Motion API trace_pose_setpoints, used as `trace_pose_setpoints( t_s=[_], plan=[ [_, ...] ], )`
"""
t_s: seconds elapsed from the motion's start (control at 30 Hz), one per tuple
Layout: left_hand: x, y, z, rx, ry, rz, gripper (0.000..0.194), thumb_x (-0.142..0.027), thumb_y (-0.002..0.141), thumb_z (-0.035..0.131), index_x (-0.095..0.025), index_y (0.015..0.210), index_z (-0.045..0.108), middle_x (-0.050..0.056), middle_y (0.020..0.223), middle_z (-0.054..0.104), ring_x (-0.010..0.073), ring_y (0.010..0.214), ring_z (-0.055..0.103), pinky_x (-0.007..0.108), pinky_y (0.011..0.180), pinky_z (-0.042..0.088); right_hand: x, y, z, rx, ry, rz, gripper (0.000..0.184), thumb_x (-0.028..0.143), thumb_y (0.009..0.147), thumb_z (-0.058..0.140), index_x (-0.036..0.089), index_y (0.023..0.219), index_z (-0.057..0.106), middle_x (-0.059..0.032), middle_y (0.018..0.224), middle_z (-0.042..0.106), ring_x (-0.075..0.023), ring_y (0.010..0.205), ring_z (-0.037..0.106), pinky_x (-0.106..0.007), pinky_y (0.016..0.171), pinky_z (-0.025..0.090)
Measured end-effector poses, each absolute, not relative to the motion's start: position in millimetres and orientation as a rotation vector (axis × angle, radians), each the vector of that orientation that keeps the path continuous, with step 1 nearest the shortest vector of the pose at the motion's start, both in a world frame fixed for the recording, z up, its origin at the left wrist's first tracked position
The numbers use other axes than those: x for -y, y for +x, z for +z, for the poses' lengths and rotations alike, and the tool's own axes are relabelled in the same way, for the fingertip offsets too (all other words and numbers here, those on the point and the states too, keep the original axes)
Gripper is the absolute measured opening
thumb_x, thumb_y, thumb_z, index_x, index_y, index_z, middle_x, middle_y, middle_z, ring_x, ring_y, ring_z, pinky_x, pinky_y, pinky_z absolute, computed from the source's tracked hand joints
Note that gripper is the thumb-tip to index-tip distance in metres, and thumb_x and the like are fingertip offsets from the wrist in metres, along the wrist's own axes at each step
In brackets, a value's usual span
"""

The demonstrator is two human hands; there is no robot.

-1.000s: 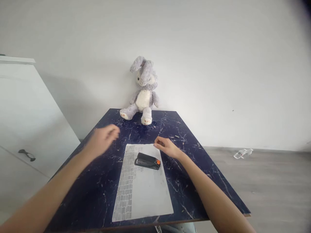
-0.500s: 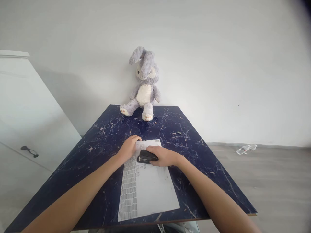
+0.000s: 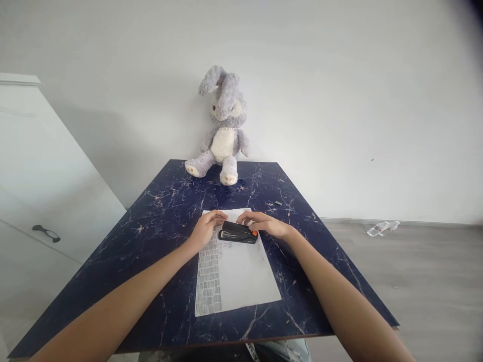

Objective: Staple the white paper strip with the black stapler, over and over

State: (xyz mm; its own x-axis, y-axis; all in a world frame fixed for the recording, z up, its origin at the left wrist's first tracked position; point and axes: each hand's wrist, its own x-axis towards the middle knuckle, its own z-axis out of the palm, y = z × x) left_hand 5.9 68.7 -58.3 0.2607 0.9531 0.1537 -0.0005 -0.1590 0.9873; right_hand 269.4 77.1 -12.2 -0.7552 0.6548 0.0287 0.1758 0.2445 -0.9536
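Observation:
A black stapler (image 3: 236, 233) with an orange button lies across the upper part of a paper sheet (image 3: 249, 276), whose left side is covered in printed or drawn blocks. My left hand (image 3: 207, 231) rests at the sheet's upper left edge, fingers stretched toward the stapler's left end and lying on the paper. Just behind the stapler's right end is my right hand (image 3: 266, 224), its fingers apart and not wrapped round it. Whether those fingers touch the stapler I cannot tell.
A plush rabbit (image 3: 225, 136) sits at the table's far edge against the wall. A small dark piece (image 3: 278, 203) lies right of the sheet on the marbled blue table (image 3: 151, 281). At left stands a white cabinet (image 3: 45, 166); a clear plastic item (image 3: 382, 229) is on the floor.
My right hand has let go of the stapler, which now lies on the paper, and has shifted right. The sheet has slid away from me and slightly right.

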Motion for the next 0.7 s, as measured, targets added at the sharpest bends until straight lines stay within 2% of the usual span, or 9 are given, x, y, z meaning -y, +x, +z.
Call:
trace_pose_setpoints(
  t_s=[0.07,0.13,0.2,0.33,0.43,0.57,0.7],
  plan=[
    [-69,5,-57,-0.949,1.428,1.115,0.02,-0.027,0.087,0.058,-0.018,0.096,0.073,0.01,0.106,0.075,0.0243,0.103,0.071,0.041,0.1,0.052,-80,276,-12,2.096,-0.676,1.688,0.041,0.022,0.082,0.061,0.018,0.123,0.068,-0.0073,0.118,0.068,-0.023,0.104,0.06,-0.035,0.089,0.045],
    [-68,5,-56,-0.946,1.417,1.121,0.02,-0.03,0.088,0.06,-0.017,0.095,0.073,0.011,0.107,0.075,0.0247,0.103,0.071,0.041,0.1,0.052,-81,279,-15,2.065,-0.622,1.8,0.048,0.019,0.079,0.061,0.017,0.126,0.067,-0.0074,0.116,0.069,-0.0231,0.103,0.061,-0.035,0.09,0.046],
    [-67,6,-56,-0.943,1.407,1.125,0.023,-0.036,0.09,0.062,-0.017,0.095,0.074,0.011,0.109,0.074,0.0251,0.102,0.071,0.041,0.1,0.052,-83,281,-19,2.043,-0.598,1.848,0.05,0.019,0.079,0.062,0.016,0.13,0.066,-0.0079,0.119,0.069,-0.0234,0.105,0.061,-0.036,0.093,0.045],
    [-67,8,-57,-0.958,1.324,1.166,0.044,-0.056,0.094,0.058,-0.015,0.094,0.074,0.014,0.107,0.075,0.0268,0.102,0.072,0.043,0.1,0.053,-87,284,-24,2.065,-0.573,1.859,0.053,0.021,0.083,0.065,0.017,0.136,0.062,-0.0091,0.126,0.066,-0.0243,0.113,0.059,-0.038,0.098,0.044],
    [-69,8,-59,-0.966,1.264,1.209,0.055,-0.066,0.092,0.056,-0.014,0.092,0.075,0.015,0.103,0.076,0.0283,0.101,0.072,0.044,0.101,0.053,-88,286,-22,2.1,-0.555,1.832,0.052,0.025,0.086,0.066,0.017,0.137,0.06,-0.0099,0.126,0.066,-0.024,0.112,0.059,-0.038,0.097,0.045],
    [-69,8,-61,-0.952,1.231,1.236,0.058,-0.068,0.092,0.056,-0.014,0.092,0.075,0.016,0.103,0.077,0.0291,0.102,0.073,0.045,0.101,0.053,-82,278,-17,2.246,-0.62,1.629,0.05,0.031,0.089,0.067,0.019,0.137,0.06,-0.0095,0.123,0.066,-0.0234,0.107,0.061,-0.036,0.091,0.048],
    [-69,7,-60,-0.927,1.202,1.262,0.055,-0.065,0.095,0.053,-0.014,0.092,0.074,0.015,0.102,0.078,0.0283,0.101,0.074,0.045,0.1,0.053,-71,255,-17,2.411,-0.697,1.144,0.041,0.03,0.083,0.074,0.019,0.122,0.065,-0.0074,0.115,0.067,-0.0235,0.101,0.06,-0.037,0.091,0.047]
  ],
)
